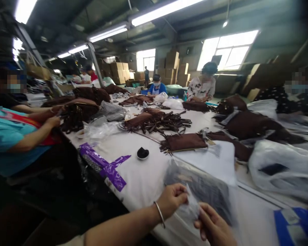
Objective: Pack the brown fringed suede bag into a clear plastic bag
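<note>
The person's left hand [172,200] and right hand [213,223] worked close together over the near edge of the counter [141,177], with a piece of clear plastic film [192,205] stretched between them. The left grip was pinched down, thumb against curled fingers, on the film's upper edge; the right grip was likewise nearly closed, its fingertips at the lower edge. The film hung in front of a dark grey piece [215,193] that lay under clear plastic on the counter, and whether the two sheets were joined could not be told. The step in hand looked like parting or straightening the film. As a judgement, the next move called for a light, steady pinch on both sides and fingertips able to find a thin edge, since such film could slip or cling. A brown pouch [186,141] lay beyond, well apart from both hands.
</note>
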Demonstrator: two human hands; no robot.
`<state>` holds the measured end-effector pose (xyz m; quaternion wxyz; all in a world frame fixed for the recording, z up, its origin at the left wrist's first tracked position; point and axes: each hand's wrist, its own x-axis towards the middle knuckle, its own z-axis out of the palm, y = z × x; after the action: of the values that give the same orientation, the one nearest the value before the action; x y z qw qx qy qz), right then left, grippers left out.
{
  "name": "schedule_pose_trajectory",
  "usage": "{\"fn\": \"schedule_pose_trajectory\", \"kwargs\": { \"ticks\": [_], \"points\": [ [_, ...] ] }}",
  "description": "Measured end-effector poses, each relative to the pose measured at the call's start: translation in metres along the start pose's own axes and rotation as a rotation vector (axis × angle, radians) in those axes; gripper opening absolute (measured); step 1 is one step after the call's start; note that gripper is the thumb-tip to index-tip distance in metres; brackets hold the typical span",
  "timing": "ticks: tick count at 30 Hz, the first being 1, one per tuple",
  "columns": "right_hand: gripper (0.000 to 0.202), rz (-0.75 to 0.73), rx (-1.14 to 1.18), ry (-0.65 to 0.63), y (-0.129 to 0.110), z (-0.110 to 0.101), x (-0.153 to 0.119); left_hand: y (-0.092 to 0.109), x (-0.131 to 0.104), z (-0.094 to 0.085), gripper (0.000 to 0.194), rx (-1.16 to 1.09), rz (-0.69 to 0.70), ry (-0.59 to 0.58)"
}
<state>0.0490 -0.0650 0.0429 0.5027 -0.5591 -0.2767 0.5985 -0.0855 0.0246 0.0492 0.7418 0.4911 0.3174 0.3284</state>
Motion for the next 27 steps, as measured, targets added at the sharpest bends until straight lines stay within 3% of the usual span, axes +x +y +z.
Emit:
{"fn": "schedule_pose_trajectory", "kwargs": {
  "ticks": [7,10,13,17,21,27],
  "points": [
    [0.045,-0.054,0.276,0.291,-0.008,-0.016,0.0,0.011,0.007,-0.02,0.046,-0.061,0.025,0.071],
    [0.047,-0.01,0.271,0.274,-0.014,-0.021,0.005,0.015,0.01,-0.021,0.055,-0.046,-0.016,-0.027],
    [0.043,-0.007,0.218,0.245,-0.019,-0.014,0.005,0.018,0.014,-0.011,0.054,0.063,-0.047,-0.137],
    [0.045,-0.029,0.108,0.27,-0.022,-0.01,0.003,0.021,0.018,0.001,0.04,0.24,0.017,-0.067],
    [0.047,-0.046,0.052,0.277,-0.018,-0.016,0.006,0.02,0.017,0.0,0.037,0.273,0.038,-0.019],
    [0.042,-0.061,0.209,0.296,-0.015,-0.016,0.018,0.016,0.021,0.002,0.034,0.251,0.052,0.044]
  ]
}}
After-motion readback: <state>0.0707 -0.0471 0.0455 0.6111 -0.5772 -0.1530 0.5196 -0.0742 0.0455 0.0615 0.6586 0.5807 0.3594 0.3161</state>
